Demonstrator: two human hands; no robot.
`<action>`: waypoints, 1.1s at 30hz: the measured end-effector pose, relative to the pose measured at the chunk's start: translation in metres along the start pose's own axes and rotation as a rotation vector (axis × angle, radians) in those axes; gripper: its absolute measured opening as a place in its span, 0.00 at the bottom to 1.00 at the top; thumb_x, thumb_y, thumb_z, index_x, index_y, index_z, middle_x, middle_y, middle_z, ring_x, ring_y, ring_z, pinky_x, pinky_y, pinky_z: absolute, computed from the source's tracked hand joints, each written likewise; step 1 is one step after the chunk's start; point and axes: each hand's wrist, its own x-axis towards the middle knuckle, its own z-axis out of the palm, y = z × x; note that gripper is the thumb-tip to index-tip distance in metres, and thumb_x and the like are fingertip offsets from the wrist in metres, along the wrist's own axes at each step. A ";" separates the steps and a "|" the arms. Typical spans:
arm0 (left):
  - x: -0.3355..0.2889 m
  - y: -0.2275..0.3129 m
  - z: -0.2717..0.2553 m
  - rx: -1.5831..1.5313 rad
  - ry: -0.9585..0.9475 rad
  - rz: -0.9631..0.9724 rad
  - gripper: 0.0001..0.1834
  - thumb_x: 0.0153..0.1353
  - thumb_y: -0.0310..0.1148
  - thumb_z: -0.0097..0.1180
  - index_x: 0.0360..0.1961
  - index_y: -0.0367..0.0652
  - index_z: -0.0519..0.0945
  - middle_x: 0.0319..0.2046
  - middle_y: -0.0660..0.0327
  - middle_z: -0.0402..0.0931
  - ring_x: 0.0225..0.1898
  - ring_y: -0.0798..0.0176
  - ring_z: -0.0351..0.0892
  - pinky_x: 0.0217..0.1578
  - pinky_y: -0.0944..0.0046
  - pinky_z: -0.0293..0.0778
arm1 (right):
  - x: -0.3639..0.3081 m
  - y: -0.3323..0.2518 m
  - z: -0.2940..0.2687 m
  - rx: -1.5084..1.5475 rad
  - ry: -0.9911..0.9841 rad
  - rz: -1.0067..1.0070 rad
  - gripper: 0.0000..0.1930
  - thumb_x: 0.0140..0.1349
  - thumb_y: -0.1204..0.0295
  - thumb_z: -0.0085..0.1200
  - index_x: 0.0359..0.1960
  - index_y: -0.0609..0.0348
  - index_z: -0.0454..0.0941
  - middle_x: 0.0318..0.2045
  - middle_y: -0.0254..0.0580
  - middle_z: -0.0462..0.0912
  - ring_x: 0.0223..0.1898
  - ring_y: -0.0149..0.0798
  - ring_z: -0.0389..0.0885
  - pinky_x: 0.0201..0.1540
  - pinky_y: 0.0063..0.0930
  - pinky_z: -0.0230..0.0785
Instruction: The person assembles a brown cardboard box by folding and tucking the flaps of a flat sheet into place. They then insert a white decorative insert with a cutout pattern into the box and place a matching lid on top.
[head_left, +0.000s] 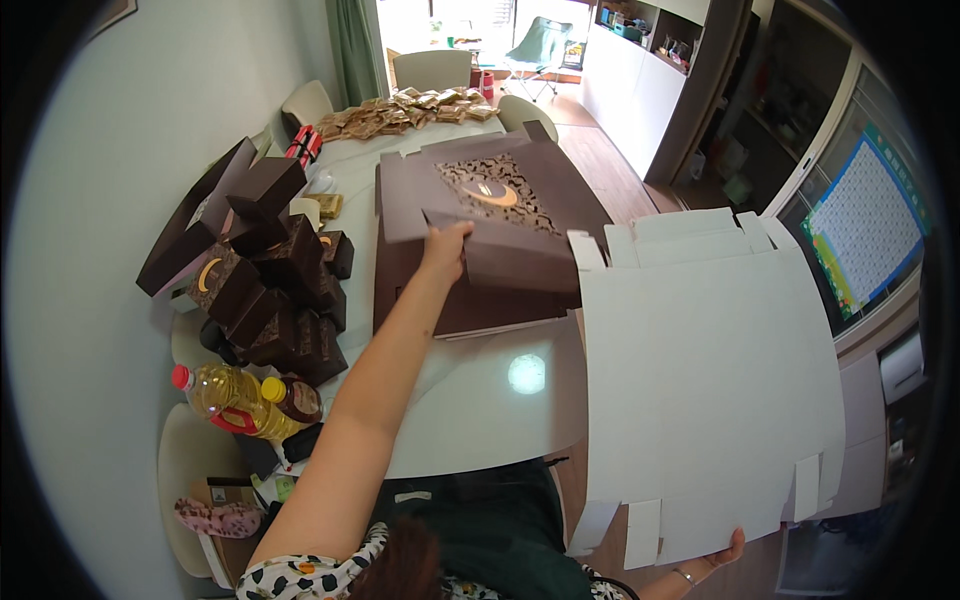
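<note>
My left hand [448, 248] reaches out over the table, closed on the near edge of a dark brown flat box blank [530, 262]. That blank has a patterned panel and a gold crescent, and it lies on a stack of brown cardboard [400, 290]. Down at the right, my right hand [728, 548] grips the lower edge of a large flat cardboard sheet [710, 380], its white side up. The sheet, with small flaps at its corners, hangs beyond the table's right side. Part of the right hand is hidden beneath it.
Dark brown boxes [290, 250] are piled along the table's left side, near an oil bottle [225, 390] and a yellow-capped jar [295, 398]. Many small packets [400, 115] cover the far end of the white table [480, 420]. Chairs [432, 70] stand around it.
</note>
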 end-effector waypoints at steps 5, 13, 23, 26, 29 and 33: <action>0.007 0.074 0.045 0.128 -0.118 0.171 0.16 0.51 0.20 0.59 0.43 0.31 0.74 0.36 0.55 0.77 0.34 0.60 0.80 0.34 0.60 0.78 | 0.008 0.004 -0.011 0.015 -0.004 -0.012 0.37 0.50 0.50 0.51 0.58 0.65 0.69 0.54 0.51 0.75 0.56 0.52 0.73 0.54 0.51 0.70; 0.006 0.185 0.099 0.270 -0.317 0.413 0.16 0.53 0.21 0.57 0.45 0.31 0.74 0.38 0.53 0.78 0.38 0.58 0.81 0.38 0.60 0.79 | 0.027 0.006 -0.025 0.035 -0.049 -0.004 0.36 0.50 0.49 0.51 0.57 0.64 0.72 0.54 0.49 0.76 0.57 0.52 0.72 0.56 0.51 0.68; -0.047 0.300 0.129 0.317 -0.239 0.740 0.11 0.55 0.25 0.56 0.40 0.31 0.78 0.34 0.56 0.78 0.35 0.61 0.79 0.36 0.63 0.75 | 0.046 0.036 0.052 0.247 -0.254 0.208 0.30 0.51 0.55 0.52 0.51 0.66 0.75 0.49 0.45 0.79 0.49 0.40 0.75 0.52 0.37 0.71; -0.046 0.324 0.128 0.323 -0.286 0.902 0.12 0.55 0.25 0.56 0.41 0.31 0.77 0.35 0.55 0.79 0.35 0.60 0.79 0.36 0.64 0.75 | 0.081 0.060 0.052 0.497 -0.576 0.362 0.30 0.53 0.56 0.52 0.53 0.66 0.73 0.49 0.45 0.79 0.46 0.36 0.76 0.52 0.35 0.71; -0.064 0.373 0.119 0.419 -0.357 1.078 0.13 0.55 0.24 0.56 0.42 0.31 0.77 0.36 0.55 0.79 0.36 0.60 0.79 0.37 0.65 0.75 | 0.111 0.097 0.092 0.509 -0.599 0.393 0.30 0.55 0.56 0.51 0.54 0.67 0.71 0.49 0.47 0.79 0.45 0.34 0.77 0.51 0.35 0.73; -0.082 0.414 0.125 0.433 -0.383 1.174 0.14 0.55 0.24 0.57 0.42 0.30 0.74 0.33 0.54 0.77 0.35 0.61 0.80 0.35 0.64 0.78 | 0.154 0.126 0.117 0.333 -0.639 0.283 0.29 0.57 0.60 0.51 0.56 0.68 0.69 0.49 0.49 0.78 0.48 0.39 0.78 0.51 0.39 0.74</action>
